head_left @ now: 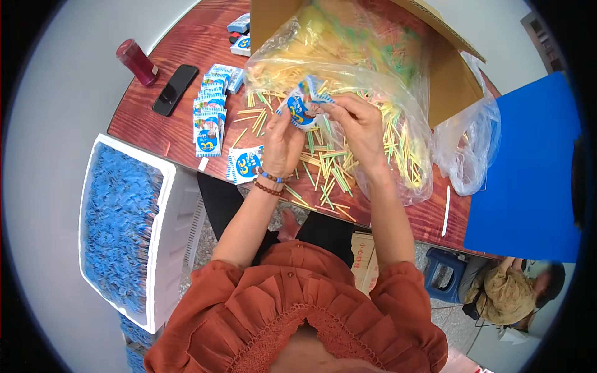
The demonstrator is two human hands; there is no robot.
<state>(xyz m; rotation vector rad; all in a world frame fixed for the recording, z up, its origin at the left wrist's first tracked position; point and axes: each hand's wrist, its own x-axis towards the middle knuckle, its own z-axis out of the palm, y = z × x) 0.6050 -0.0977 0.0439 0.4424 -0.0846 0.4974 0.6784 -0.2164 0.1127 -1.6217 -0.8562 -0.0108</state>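
Note:
Both my hands are raised over a wooden table and share one small blue-and-white packet. My left hand, with bead bracelets at the wrist, grips the packet's lower side. My right hand pinches its upper right edge. Under my hands lies a heap of thin yellow, green and pink sticks on a clear plastic bag. A loose packet lies by my left wrist.
A row of overlapping packets lies left of the sticks, beside a black phone and a dark red bottle. An open cardboard box stands behind. A white crate of blue packets sits at lower left, a blue board at right.

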